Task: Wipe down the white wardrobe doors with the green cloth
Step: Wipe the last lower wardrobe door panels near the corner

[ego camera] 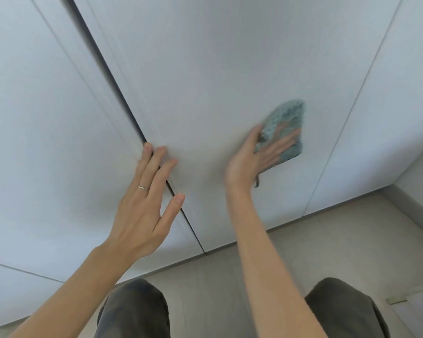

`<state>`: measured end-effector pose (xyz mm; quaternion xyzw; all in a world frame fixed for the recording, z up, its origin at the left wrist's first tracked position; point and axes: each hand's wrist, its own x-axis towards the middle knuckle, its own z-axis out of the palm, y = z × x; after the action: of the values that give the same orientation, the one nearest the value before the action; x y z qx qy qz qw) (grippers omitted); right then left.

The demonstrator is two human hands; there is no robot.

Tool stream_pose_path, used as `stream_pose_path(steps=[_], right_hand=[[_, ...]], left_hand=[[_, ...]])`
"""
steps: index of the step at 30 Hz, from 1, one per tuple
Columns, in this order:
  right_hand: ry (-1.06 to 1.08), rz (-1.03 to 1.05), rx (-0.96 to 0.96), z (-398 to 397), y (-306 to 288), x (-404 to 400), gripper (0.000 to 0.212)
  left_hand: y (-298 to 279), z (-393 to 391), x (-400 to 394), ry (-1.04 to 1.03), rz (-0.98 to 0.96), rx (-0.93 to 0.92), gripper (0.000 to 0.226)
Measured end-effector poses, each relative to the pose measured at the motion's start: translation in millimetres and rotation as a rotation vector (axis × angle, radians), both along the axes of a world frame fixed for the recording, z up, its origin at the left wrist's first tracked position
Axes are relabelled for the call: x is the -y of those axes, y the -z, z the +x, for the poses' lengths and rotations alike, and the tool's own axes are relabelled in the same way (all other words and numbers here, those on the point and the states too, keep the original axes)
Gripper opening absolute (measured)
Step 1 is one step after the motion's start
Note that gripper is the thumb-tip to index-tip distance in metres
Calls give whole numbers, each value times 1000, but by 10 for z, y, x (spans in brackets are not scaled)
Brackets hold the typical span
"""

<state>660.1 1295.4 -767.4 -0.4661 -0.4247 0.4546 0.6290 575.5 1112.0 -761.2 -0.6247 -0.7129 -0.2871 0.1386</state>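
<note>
White wardrobe doors fill the view; the middle door stands slightly ajar, with a dark gap along its left edge. My right hand presses the folded green cloth flat against this door with straight fingers, and both are blurred by motion. My left hand, with a ring on one finger, rests with straight fingers on the door's left edge, across the gap.
Another white door lies to the left and one to the right. Pale floor tiles run below the doors. My knees in dark trousers are at the bottom. A white skirting borders the right.
</note>
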Motion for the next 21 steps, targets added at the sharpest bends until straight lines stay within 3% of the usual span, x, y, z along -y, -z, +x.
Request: stream_pose_path(steps=[3,6,9,11,14,16,18,21], right_hand=[[-220,451,407,-543,393,1157,61],[-298,594,598,-555,645,1147,76],[-102,594,456,-180,354,414,79],[47,392,221,189,71,-204,74],[87,5,-221,733,-291,-1040,79],[95,-60,-243,735,-442,-1068,78],[114,31,-80,405,-483,-637,70],[-11,523,381,-168,-294,320,69]], left_hand=[[-18,3,44,7,32,66,61],[-54,-19,84,17,49,77,64],[-91,-50,111,-1,53,29,66],[-52,-27,104,-13,60,43,64],[7,3,76,-18,51,34,63],[-31,5,92,-29,32,19,64],[-95,15,128,-56,14,14,65],[-191,12,174,-76,42,17,66]])
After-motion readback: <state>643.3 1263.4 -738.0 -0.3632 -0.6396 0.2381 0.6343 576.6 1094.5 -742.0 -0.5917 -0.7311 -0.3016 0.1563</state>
